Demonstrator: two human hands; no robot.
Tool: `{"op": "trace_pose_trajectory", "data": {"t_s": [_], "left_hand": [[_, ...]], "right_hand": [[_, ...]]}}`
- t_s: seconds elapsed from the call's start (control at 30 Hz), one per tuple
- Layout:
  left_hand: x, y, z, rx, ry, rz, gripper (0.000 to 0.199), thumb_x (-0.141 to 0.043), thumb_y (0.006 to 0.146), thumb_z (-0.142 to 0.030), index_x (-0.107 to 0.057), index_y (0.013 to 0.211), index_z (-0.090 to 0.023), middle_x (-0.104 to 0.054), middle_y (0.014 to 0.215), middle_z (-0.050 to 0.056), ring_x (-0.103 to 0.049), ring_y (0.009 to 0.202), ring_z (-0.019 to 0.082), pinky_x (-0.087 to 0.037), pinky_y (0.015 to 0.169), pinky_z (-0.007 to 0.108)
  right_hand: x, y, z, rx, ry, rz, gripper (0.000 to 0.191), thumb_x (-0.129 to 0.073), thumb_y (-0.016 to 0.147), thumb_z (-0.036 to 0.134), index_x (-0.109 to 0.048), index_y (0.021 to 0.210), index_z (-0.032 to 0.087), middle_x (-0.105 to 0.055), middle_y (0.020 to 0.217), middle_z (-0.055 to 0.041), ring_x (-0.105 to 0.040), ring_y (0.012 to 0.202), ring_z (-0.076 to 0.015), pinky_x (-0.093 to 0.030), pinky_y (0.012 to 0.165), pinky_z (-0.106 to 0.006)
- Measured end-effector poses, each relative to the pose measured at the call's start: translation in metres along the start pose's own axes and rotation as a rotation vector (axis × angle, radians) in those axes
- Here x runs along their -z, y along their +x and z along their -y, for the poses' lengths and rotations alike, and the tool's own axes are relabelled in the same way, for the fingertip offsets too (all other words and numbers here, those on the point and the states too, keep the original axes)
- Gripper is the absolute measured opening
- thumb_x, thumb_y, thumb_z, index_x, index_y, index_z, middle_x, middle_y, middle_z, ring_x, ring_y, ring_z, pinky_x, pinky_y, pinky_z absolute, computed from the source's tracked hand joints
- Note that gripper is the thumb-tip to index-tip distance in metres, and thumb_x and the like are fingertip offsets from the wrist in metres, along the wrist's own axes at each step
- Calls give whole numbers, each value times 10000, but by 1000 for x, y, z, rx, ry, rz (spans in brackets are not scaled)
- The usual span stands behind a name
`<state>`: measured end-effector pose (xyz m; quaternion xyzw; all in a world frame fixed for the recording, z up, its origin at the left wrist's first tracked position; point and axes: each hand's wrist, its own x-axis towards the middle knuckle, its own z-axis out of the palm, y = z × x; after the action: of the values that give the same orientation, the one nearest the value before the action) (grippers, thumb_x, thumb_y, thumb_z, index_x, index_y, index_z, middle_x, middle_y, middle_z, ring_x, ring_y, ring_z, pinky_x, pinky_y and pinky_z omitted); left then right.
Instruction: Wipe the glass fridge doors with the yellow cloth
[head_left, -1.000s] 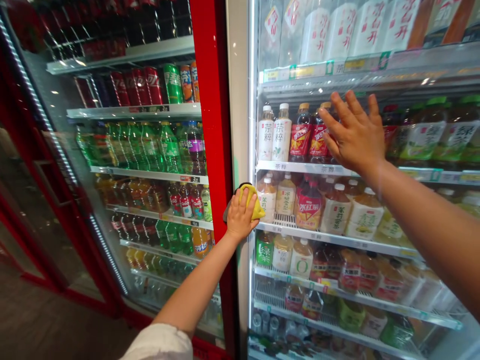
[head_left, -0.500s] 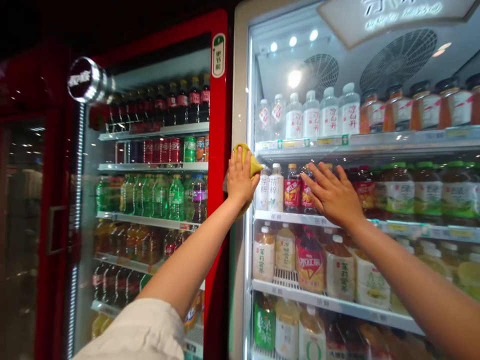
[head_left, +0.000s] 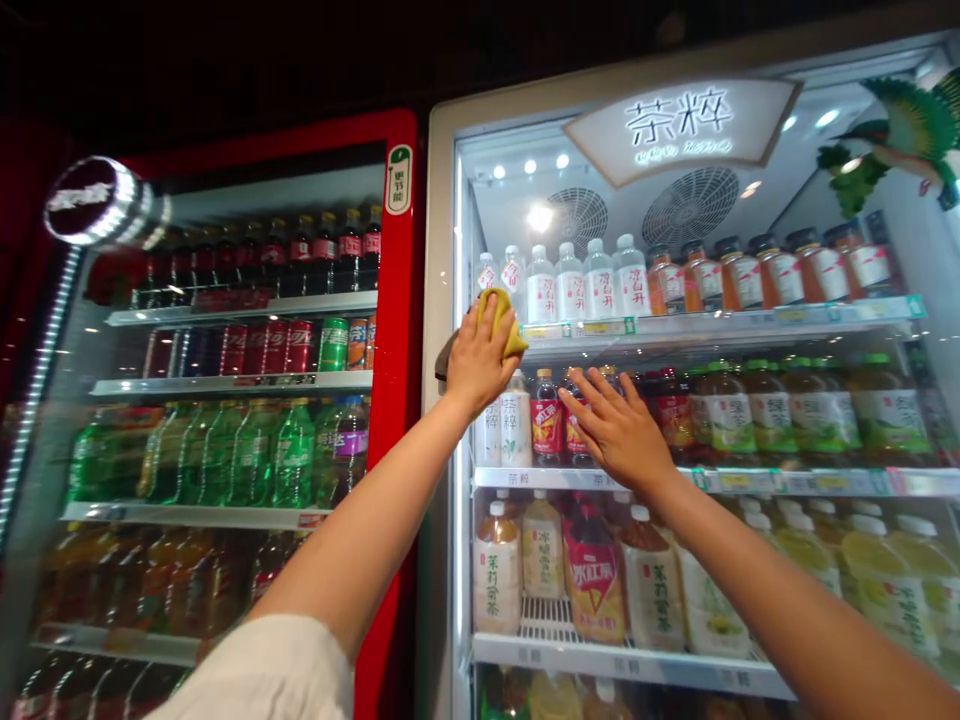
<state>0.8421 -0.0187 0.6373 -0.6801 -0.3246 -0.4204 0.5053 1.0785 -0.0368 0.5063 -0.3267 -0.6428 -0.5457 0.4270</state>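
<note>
My left hand (head_left: 475, 355) presses a folded yellow cloth (head_left: 512, 336) against the left side of the beverage fridge's glass door (head_left: 540, 362). Its fingers lie over the cloth, near the dark door handle (head_left: 442, 362) on the pale frame. Further right, my right hand (head_left: 619, 425) is open with fingers spread, in front of the same glass and holding nothing. Whether its palm touches the glass I cannot tell. Behind the glass, red-labelled tea bottles (head_left: 546, 420) and white-labelled bottles (head_left: 514, 425) stand on a shelf near my hands.
Left of the pale frame (head_left: 439, 240) stands a red fridge (head_left: 394, 300) with cola bottles (head_left: 325, 250), cans and green bottles (head_left: 294, 455) on shelves. A lit sign (head_left: 682, 128) crosses the top of the right door. A green bird-like decoration (head_left: 900, 135) is at upper right.
The view has tilted upward and moved right, showing more of the sign and the right fridge. My left hand and the cloth have moved up the door's left side. My right hand remains spread.
</note>
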Motion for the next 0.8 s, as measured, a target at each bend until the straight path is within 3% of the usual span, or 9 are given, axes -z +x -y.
{"op": "trace_pose_trajectory", "data": {"t_s": [0.13, 0.2, 0.27, 0.33, 0.4, 0.53, 0.67, 0.73, 0.8], "left_hand": [[7, -39, 16, -384, -4, 119, 714, -582, 926, -410, -357, 1574, -215, -196, 1711, 79, -98, 1592, 278, -180, 1296, 466], [7, -43, 30, -273, 10, 74, 688, -562, 934, -393, -367, 1566, -203, -202, 1710, 86, -121, 1590, 278, -198, 1293, 469], [5, -28, 35, -32, 19, -7, 657, -529, 951, -394, -384, 1552, -173, -197, 1708, 113, -129, 1587, 302, -212, 1285, 494], [2, 1, 24, 205, 24, -75, 650, -499, 966, -410, -384, 1545, -136, -183, 1706, 144, -121, 1584, 338, -218, 1275, 531], [-2, 33, 0, 317, 22, -99, 667, -487, 973, -421, -364, 1552, -113, -173, 1706, 159, -124, 1581, 358, -220, 1267, 551], [-7, 58, -45, 74, 0, -60, 648, -509, 967, -426, -392, 1550, -168, -203, 1706, 112, -146, 1582, 326, -203, 1279, 510], [0, 32, -25, -306, -7, 70, 643, -533, 951, -444, -413, 1545, -230, -232, 1704, 51, -127, 1590, 250, -183, 1292, 434], [4, 26, -2, -247, 4, 84, 633, -525, 949, -433, -419, 1540, -234, -237, 1704, 47, -138, 1589, 242, -184, 1291, 433], [5, 34, 12, 30, 8, 9, 633, -489, 961, -428, -412, 1544, -193, -223, 1705, 90, -144, 1587, 279, -204, 1279, 473]], "right_hand": [[-2, 1, 0, 1, -15, -9, 474, -487, 1027, 318, -502, 1498, 272, -393, 1628, -64, -366, 1513, -265, -194, 1267, -545], [-3, 2, 0, -1, -10, -14, 479, -490, 1028, 333, -495, 1504, 274, -390, 1629, -64, -360, 1516, -270, -189, 1266, -548], [-4, 3, 0, -5, -4, -11, 485, -491, 1029, 343, -489, 1509, 276, -385, 1632, -60, -350, 1521, -272, -189, 1266, -549], [-5, 4, 0, -9, 5, -11, 489, -496, 1026, 342, -486, 1511, 278, -382, 1634, -57, -346, 1522, -275, -190, 1268, -551], [-6, 4, 0, -11, 18, -10, 496, -504, 1022, 333, -483, 1514, 281, -375, 1638, -53, -342, 1524, -276, -187, 1270, -558], [-7, 3, -6, 1, 58, 3, 516, -517, 1005, 286, -478, 1519, 273, -375, 1638, -55, -329, 1531, -275, -207, 1270, -569], [0, -3, -24, 115, 124, 51, 540, -515, 965, 174, -501, 1504, 204, -404, 1622, -90, -323, 1535, -269, -310, 1248, -526], [7, -8, -39, 192, 142, 78, 528, -498, 961, 144, -521, 1487, 182, -434, 1603, -105, -349, 1523, -259, -355, 1232, -502], [14, -13, -55, 247, 143, 93, 516, -486, 966, 132, -530, 1478, 184, -457, 1588, -109, -367, 1514, -247, -382, 1221, -485]]}}
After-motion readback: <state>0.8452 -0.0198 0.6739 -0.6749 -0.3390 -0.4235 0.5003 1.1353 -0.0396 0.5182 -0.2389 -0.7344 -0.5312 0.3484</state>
